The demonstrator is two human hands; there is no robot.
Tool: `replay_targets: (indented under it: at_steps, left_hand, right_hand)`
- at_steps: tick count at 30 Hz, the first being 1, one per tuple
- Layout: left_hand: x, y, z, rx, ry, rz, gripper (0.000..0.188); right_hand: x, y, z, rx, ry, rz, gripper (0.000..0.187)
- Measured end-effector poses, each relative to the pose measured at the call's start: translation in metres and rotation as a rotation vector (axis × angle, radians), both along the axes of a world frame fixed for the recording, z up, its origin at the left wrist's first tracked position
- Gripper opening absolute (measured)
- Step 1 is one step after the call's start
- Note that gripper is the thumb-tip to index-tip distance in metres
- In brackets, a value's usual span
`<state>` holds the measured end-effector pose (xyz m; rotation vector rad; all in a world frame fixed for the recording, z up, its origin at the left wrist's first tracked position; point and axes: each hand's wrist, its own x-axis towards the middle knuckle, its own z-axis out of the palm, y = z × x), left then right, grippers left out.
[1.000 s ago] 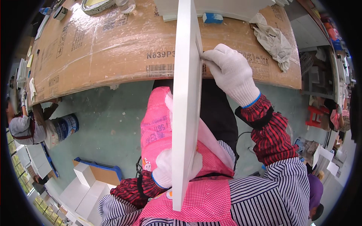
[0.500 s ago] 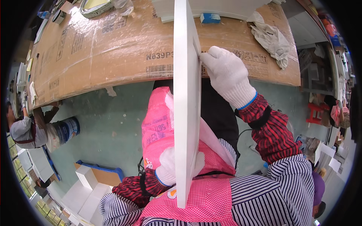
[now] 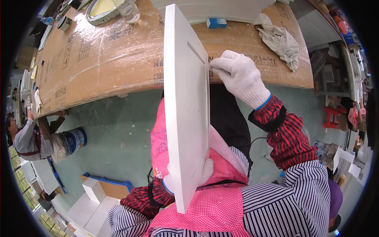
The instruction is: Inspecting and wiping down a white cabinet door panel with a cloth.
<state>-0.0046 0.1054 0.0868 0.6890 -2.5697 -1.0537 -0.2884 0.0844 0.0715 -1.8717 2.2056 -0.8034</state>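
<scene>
A white framed panel (image 3: 185, 106), like a cabinet door with a recessed middle, stands nearly edge-on before me. Its lower part is gripped by my left hand (image 3: 207, 170), whose white-gloved fingers curl round onto the panel's right face; the rest of that hand is mostly hidden behind the panel. My right hand (image 3: 239, 75), also in a white knit glove, is at the panel's upper right edge. Its fingers are pinched together at the edge, and whatever they hold, if anything, does not show.
A table covered with film-wrapped cardboard (image 3: 102, 67) lies ahead. On it are a crumpled whitish cloth (image 3: 279, 43), a small blue-and-white block (image 3: 216, 23) and a round tin (image 3: 98, 17). A person (image 3: 31, 136) works at the left beside a blue bucket (image 3: 75, 140). A red stool (image 3: 333, 117) stands right.
The panel has turned, so more of its recessed right face shows, and its top has shifted left. My right hand has moved slightly down, still at the edge.
</scene>
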Motion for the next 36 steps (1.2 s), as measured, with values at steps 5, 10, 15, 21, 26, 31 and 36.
replay_targets:
  at_steps: [5,10,15,21,26,31,36]
  left_hand:
    - [0.007,0.011,-0.017,0.041,0.084,0.122,0.021]
    - [0.002,0.006,-0.007,-0.009,0.043,0.079,0.023]
    - [0.017,0.023,-0.04,-0.056,0.202,0.165,0.028]
    - [0.019,0.008,-0.026,0.317,0.041,0.052,0.026]
    - [0.01,0.003,-0.019,0.129,-0.042,0.009,0.033]
    - [0.005,0.008,-0.011,-0.063,0.017,0.109,0.033]
    - [0.009,0.016,-0.03,0.015,0.178,0.126,0.031]
  right_hand:
    - [0.007,-0.009,-0.005,-0.056,0.093,-0.025,0.02]
    - [0.012,-0.009,-0.004,-0.057,0.211,0.009,0.02]
    - [0.015,-0.008,0.002,-0.038,0.275,0.083,0.023]
    - [0.011,0.005,0.011,0.081,-0.069,0.126,0.018]
    - [0.006,-0.005,0.0,-0.025,-0.028,-0.021,0.015]
    - [0.014,-0.009,0.001,-0.038,0.169,-0.009,0.02]
    - [0.021,-0.006,0.005,-0.04,0.251,0.032,0.023]
